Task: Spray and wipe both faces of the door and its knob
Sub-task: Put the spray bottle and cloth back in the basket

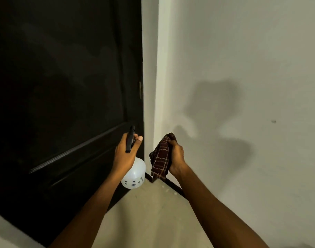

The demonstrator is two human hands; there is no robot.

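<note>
- Door point(63, 77): 1 dark panelled face, filling the left of the view. Its hinge point(140, 90) edge meets the white wall point(242, 51) just beyond both hands. The knob cannot be made out.
- Left hand point(125, 154): fingers curled round the neck of the spray bottle point(135, 173), thumb tip raised beside the black trigger head point(130, 140). It is the hand nearer the door, which lies directly ahead of it and to its left.
- Spray bottle: long axis near upright, translucent white body hanging below the fist, head pointing forward at the lower panel.
- Right hand point(177, 156): fist bunched on a dark checked cloth point(161, 158), held beside the bottle in front of the wall corner, apart from the door.
- Arms: both extended forward over the pale floor point(149, 221), wrists level.
- Judgement: spraying comes next, and the cloth hand would need to cross leftward to wipe.
</note>
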